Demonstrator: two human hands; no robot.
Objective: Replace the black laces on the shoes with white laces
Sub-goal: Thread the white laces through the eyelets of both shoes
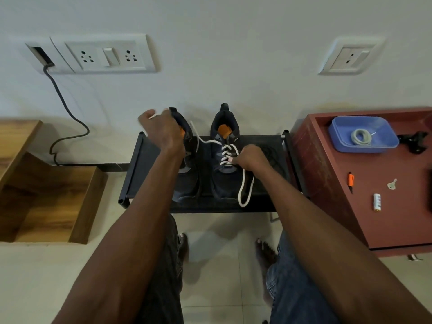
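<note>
Two dark navy shoes with orange insoles stand side by side on a black rack [135, 164]. The right shoe [224, 181] carries a white lace [225, 152] criss-crossed through its eyelets. My left hand [161, 129], raised over the left shoe [187, 183], grips one end of that lace and holds it drawn up to the left. My right hand [251, 157] pinches the lace at the right eyelets; below it a long white loop [244, 195] hangs over the rack's front. My left arm hides much of the left shoe.
A red-brown cabinet [374, 218] at right holds a blue tray [385, 139] with a coiled lace [361, 136], a black clip, an orange-capped pen, a key and a small white tube. Wooden shelving [46, 195] stands at left. A black cable [67, 118] hangs from the wall socket. My bare feet rest below the rack.
</note>
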